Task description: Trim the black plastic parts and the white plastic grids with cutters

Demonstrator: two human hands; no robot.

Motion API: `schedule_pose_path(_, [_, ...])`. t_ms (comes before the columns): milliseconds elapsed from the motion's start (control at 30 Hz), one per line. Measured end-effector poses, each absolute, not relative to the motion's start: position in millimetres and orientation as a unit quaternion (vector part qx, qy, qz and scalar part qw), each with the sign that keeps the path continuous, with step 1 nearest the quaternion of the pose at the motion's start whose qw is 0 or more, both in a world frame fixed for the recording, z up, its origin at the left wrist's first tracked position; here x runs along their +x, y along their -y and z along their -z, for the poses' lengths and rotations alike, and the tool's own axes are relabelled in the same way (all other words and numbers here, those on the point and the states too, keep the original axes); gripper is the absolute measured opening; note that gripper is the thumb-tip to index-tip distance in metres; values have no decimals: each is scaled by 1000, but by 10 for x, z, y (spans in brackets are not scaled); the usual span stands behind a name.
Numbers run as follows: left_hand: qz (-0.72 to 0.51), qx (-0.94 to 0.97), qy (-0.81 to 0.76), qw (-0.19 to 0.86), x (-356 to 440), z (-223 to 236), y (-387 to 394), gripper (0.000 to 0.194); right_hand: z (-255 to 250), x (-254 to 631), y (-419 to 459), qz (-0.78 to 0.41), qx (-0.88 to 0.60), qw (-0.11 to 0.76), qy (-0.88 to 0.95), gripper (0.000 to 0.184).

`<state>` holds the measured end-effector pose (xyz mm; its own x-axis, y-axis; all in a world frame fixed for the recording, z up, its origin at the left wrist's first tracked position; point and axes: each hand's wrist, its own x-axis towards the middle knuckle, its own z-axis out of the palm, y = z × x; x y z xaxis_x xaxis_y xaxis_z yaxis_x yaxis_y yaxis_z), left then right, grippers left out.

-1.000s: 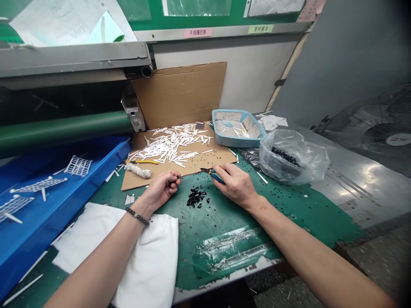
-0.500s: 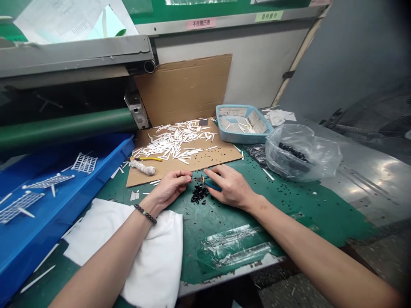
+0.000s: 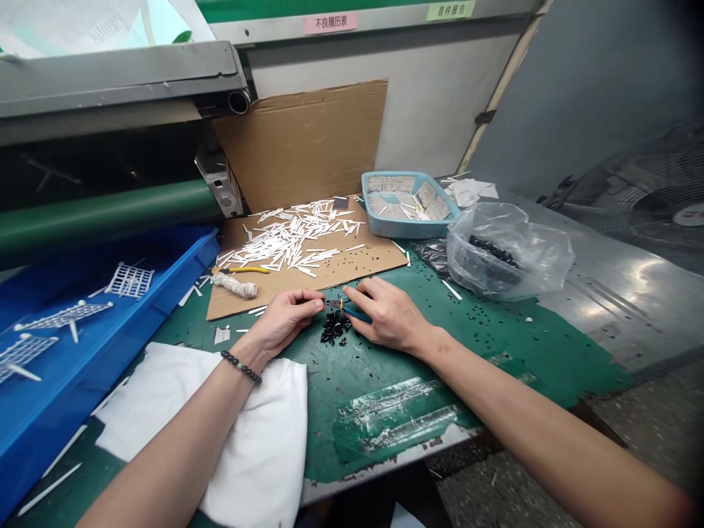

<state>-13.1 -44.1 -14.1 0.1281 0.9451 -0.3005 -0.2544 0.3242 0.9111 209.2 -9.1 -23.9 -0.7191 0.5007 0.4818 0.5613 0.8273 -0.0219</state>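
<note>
My right hand is closed round small blue-handled cutters, whose jaws point left. My left hand pinches a tiny part at those jaws; the part is too small to name. Both hands rest on the green mat just above a small pile of black parts. A bead bracelet circles my left wrist, which lies over a white cloth.
A cardboard sheet behind the hands carries several white sticks and yellow-handled pliers. A light-blue tray and a clear bag of black parts stand at the right. A blue bin with white grids fills the left.
My two hands have come together over the black pile: the right brought the cutters left, and the left reached out to meet the jaws.
</note>
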Motion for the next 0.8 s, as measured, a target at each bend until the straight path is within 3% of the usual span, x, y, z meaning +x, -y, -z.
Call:
schedule_pose_path(233, [-448, 366, -490, 652, -123, 147, 447, 33, 255, 2101, 120, 83, -289, 196, 933, 31])
schedule_pose_path(433, [-428, 411, -520, 614, -103, 187, 431, 30, 277, 2065, 165, 88, -325, 137, 932, 18])
schedule_pose_path(800, [-448, 355, -455, 683, -123, 108, 424, 20, 363, 2136, -9, 90, -337, 286, 893, 26])
